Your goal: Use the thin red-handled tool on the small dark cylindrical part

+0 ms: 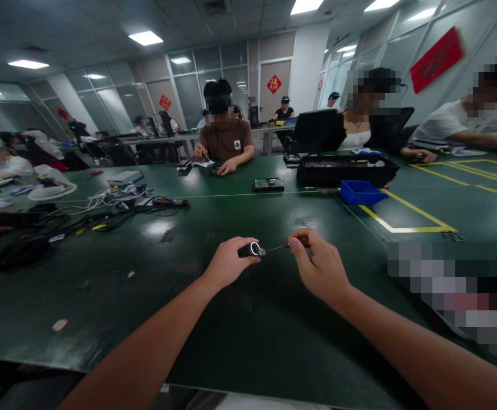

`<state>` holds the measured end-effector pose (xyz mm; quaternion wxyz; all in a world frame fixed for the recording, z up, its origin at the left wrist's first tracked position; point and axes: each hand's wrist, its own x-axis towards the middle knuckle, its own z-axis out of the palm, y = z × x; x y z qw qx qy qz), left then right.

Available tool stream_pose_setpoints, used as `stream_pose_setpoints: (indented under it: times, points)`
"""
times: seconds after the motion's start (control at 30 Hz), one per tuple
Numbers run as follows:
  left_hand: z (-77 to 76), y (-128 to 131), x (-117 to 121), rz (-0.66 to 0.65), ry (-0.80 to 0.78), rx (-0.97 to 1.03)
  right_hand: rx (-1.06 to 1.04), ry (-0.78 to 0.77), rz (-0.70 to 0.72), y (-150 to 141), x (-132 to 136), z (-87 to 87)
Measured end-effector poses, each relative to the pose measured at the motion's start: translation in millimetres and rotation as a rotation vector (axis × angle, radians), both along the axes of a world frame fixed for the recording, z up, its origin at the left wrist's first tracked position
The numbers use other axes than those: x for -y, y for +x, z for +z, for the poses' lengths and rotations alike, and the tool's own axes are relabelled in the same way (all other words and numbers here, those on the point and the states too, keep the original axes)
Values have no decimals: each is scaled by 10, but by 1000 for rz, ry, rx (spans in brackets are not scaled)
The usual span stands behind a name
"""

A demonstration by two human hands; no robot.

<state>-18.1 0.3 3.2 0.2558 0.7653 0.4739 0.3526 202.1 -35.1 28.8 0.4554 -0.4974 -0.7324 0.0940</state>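
Over the green table, my left hand (228, 263) is closed around a small black cylinder (245, 250) with a pale ring at its end. A small greyish piece (261, 251) sits at that ringed end; its kind is too small to make out. My right hand (319, 263) grips the reddish-brown handle of a screwdriver (297, 242). Its thin shaft points left, and the tip meets or nearly meets the greyish piece. The fingers of my left hand partly hide the cylinder.
A blue bin (362, 192) stands beside a long black tray (346, 169) at the back right. A circuit board (268, 184) lies beyond my hands. Tangled cables (103, 213) spread over the left. Across the table, a person in a brown shirt (227, 139) works.
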Motion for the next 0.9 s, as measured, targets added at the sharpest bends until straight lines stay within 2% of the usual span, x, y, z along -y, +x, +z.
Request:
stream_pose_setpoints:
  times: [0.17,0.3,0.4,0.5,0.63,0.77,0.9]
  points:
    - [4,13,-14,61,-42,192,-10,3,4,12,-10,-13]
    - [3,12,-51,23,-177,423,-8,0,9,17,-11,-5]
    - [48,-7,-40,-24,-261,463,-8,-4,12,17,-14,-5]
    - [135,-26,15,-29,-247,290,-8,-7,19,15,-17,-9]
    - [206,-30,84,-60,-133,-154,-1,-10,21,9,-15,-7]
    - [147,-17,80,-134,-96,-535,9,-12,32,7,-3,-5]
    - [85,9,56,-179,-69,-671,5,-7,32,10,-7,-18]
